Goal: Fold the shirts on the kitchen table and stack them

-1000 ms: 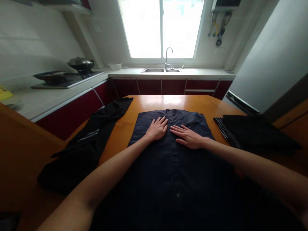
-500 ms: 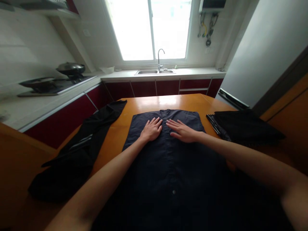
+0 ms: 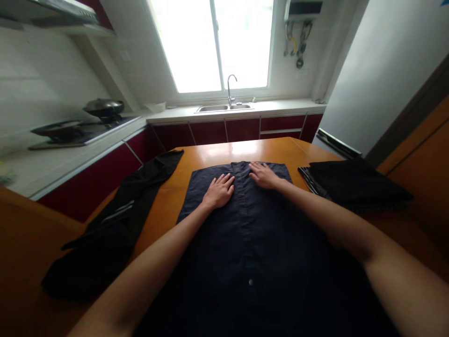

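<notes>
A dark navy garment [image 3: 242, 238] with a centre seam and a small round button lies spread over the wooden table [image 3: 164, 199], its lower part fading into shadow toward me. My left hand [image 3: 220, 191] rests flat on it, just left of the seam, fingers stretched out. To the right of the seam and a bit farther off, near the far edge of the cloth, my right hand [image 3: 264, 175] lies palm down with its fingers extended. Neither hand grips anything.
A black garment with white stripes [image 3: 140, 187] lies along the table's left side. Folded dark clothes [image 3: 354, 182] sit at the right. Beyond are a counter with a sink [image 3: 224, 108], a stove with pans [image 3: 103, 107] at left, and a refrigerator [image 3: 368, 70] at right.
My right hand has slid farther from me and slightly right, toward the garment's far edge. My left hand stays in about the same place. The view has tilted slightly.
</notes>
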`<state>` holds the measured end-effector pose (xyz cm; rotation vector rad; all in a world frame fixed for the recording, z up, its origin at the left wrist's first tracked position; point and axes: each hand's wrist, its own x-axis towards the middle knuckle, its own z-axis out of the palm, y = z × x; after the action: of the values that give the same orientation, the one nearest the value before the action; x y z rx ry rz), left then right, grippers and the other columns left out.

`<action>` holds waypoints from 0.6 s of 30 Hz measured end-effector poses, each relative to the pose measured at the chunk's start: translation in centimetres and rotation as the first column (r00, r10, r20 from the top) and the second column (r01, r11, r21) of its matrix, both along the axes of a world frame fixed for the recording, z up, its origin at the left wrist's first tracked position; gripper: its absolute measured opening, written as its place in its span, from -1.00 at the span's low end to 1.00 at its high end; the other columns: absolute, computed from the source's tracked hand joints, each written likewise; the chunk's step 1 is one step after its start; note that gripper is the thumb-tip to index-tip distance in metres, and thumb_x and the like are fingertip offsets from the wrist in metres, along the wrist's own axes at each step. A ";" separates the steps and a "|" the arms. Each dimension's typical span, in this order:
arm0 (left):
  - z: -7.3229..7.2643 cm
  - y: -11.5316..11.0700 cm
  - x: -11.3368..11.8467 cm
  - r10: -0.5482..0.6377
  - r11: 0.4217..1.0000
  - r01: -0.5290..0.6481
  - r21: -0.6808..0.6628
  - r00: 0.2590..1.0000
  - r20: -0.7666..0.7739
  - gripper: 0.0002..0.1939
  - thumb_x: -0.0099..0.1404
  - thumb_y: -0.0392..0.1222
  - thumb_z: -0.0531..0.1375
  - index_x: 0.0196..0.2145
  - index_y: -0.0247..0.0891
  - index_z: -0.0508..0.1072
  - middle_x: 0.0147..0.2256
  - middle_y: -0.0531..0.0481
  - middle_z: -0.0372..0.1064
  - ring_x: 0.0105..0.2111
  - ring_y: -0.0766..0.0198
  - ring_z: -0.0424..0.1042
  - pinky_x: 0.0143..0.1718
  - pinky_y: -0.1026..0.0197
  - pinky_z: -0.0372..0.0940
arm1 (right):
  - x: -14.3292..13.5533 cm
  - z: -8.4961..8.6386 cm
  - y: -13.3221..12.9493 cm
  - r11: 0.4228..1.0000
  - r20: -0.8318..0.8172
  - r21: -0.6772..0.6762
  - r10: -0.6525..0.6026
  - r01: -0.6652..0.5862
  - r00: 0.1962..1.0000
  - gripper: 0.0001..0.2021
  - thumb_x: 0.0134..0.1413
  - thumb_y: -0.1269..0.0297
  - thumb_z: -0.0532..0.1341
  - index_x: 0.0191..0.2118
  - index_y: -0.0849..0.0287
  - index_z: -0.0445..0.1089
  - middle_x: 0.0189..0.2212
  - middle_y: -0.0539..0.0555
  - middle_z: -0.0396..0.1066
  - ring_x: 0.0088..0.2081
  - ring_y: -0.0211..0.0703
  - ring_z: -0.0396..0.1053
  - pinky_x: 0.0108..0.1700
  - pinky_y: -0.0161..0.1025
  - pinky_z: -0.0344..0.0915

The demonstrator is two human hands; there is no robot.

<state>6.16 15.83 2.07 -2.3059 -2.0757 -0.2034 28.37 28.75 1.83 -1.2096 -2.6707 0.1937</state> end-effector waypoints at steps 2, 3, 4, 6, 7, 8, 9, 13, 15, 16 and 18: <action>-0.1 0.0 0.0 -0.001 1.000 0.001 0.006 1.000 -0.002 -0.44 0.52 0.01 -0.14 0.40 -0.13 0.10 0.42 -0.01 -0.08 0.41 0.07 -0.09 0.38 -0.13 -0.10 | -1.9 -0.9 -0.8 0.978 -0.006 -0.021 0.206 -0.206 0.978 -0.36 0.39 -0.09 -0.10 0.45 0.07 -0.02 0.46 0.06 -0.16 0.46 -0.07 -0.24 0.42 -0.03 -0.30; -0.1 0.0 0.0 -0.001 1.000 0.001 0.008 1.000 -0.003 -0.43 0.52 0.00 -0.14 0.40 -0.13 0.10 0.42 -0.01 -0.08 0.41 0.07 -0.09 0.38 -0.14 -0.10 | -2.5 -1.0 -0.6 0.974 0.001 -0.038 0.225 -0.224 0.974 -0.35 0.38 -0.11 -0.11 0.45 0.07 -0.03 0.46 0.06 -0.17 0.46 -0.06 -0.25 0.42 -0.01 -0.30; -0.1 0.0 0.0 -0.002 1.000 0.002 0.007 1.000 -0.002 -0.43 0.52 0.01 -0.14 0.40 -0.14 0.10 0.42 -0.01 -0.08 0.41 0.07 -0.10 0.38 -0.14 -0.10 | -2.8 -0.9 0.0 0.981 0.014 -0.056 0.186 -0.185 0.982 -0.34 0.38 -0.11 -0.11 0.45 0.09 -0.05 0.46 0.07 -0.19 0.46 -0.05 -0.25 0.42 0.02 -0.32; 0.0 -0.1 0.0 -0.002 1.000 0.002 0.000 1.000 0.001 -0.43 0.52 0.02 -0.14 0.40 -0.13 0.10 0.42 0.00 -0.08 0.42 0.07 -0.10 0.38 -0.13 -0.10 | -2.7 -0.1 2.0 0.996 0.056 -0.089 0.003 0.002 0.998 -0.35 0.40 -0.06 -0.10 0.45 0.15 -0.05 0.46 0.13 -0.19 0.46 -0.03 -0.24 0.42 0.08 -0.32; 0.1 -0.1 0.0 -0.001 1.000 0.001 -0.004 1.000 0.003 -0.43 0.52 0.02 -0.14 0.40 -0.13 0.10 0.42 0.00 -0.08 0.42 0.07 -0.10 0.38 -0.13 -0.10 | -2.5 0.4 3.1 0.991 0.069 -0.095 -0.085 0.091 0.994 -0.36 0.41 -0.03 -0.12 0.45 0.20 -0.05 0.46 0.19 -0.18 0.45 0.01 -0.23 0.41 0.14 -0.32; 0.1 -0.1 0.0 0.002 1.000 -0.002 -0.008 1.000 0.006 -0.43 0.52 0.03 -0.14 0.40 -0.12 0.10 0.42 0.00 -0.08 0.42 0.07 -0.11 0.38 -0.13 -0.11 | -2.3 0.9 3.9 0.982 0.075 -0.093 -0.158 0.164 0.985 -0.37 0.42 0.01 -0.14 0.45 0.25 -0.05 0.45 0.25 -0.17 0.45 0.06 -0.23 0.40 0.21 -0.33; 0.1 -0.1 0.0 0.005 1.000 -0.005 -0.013 1.000 0.008 -0.43 0.52 0.03 -0.14 0.40 -0.12 0.10 0.42 0.00 -0.08 0.42 0.08 -0.11 0.38 -0.12 -0.11 | -2.2 1.2 4.3 0.975 0.068 -0.081 -0.203 0.209 0.977 -0.38 0.43 0.05 -0.16 0.44 0.30 -0.06 0.45 0.30 -0.18 0.45 0.10 -0.24 0.38 0.27 -0.34; -0.1 0.0 0.0 0.003 1.000 -0.003 -0.006 1.000 0.016 -0.43 0.52 0.03 -0.13 0.40 -0.11 0.10 0.42 0.01 -0.07 0.42 0.07 -0.10 0.38 -0.12 -0.11 | -3.4 0.5 1.9 0.999 -0.015 0.014 -0.045 0.045 0.999 -0.38 0.43 0.06 -0.18 0.44 0.29 -0.04 0.46 0.25 -0.21 0.46 0.03 -0.30 0.40 0.18 -0.35; -0.2 0.0 0.0 0.000 1.000 0.000 0.006 1.000 0.017 -0.43 0.51 0.02 -0.12 0.40 -0.11 0.10 0.42 0.01 -0.07 0.41 0.08 -0.10 0.38 -0.13 -0.12 | -4.6 -0.6 -0.3 0.989 -0.031 0.021 0.148 -0.148 0.988 -0.36 0.41 -0.03 -0.17 0.44 0.21 -0.02 0.46 0.17 -0.18 0.46 -0.02 -0.28 0.41 0.12 -0.32; -0.3 0.0 0.0 0.000 1.000 -0.001 0.010 1.000 0.016 -0.43 0.51 0.02 -0.12 0.40 -0.11 0.10 0.42 0.00 -0.08 0.42 0.08 -0.10 0.38 -0.13 -0.12 | -5.2 -1.0 -1.1 0.980 -0.031 0.004 0.197 -0.197 0.980 -0.34 0.40 -0.07 -0.18 0.44 0.20 -0.03 0.46 0.15 -0.18 0.46 -0.03 -0.27 0.42 0.11 -0.32; -0.3 0.0 0.1 0.004 1.000 -0.005 0.011 1.000 0.015 -0.43 0.51 0.02 -0.11 0.40 -0.11 0.10 0.42 0.00 -0.09 0.42 0.08 -0.11 0.38 -0.14 -0.12 | -6.1 -1.3 -1.5 0.983 -0.016 -0.049 0.175 -0.175 0.984 -0.31 0.38 -0.11 -0.17 0.45 0.18 -0.04 0.46 0.14 -0.19 0.46 -0.03 -0.27 0.41 0.12 -0.31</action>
<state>6.22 15.88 1.76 -2.3002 -2.0808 -0.2322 22.23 27.23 0.52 -0.9825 -2.7771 0.2953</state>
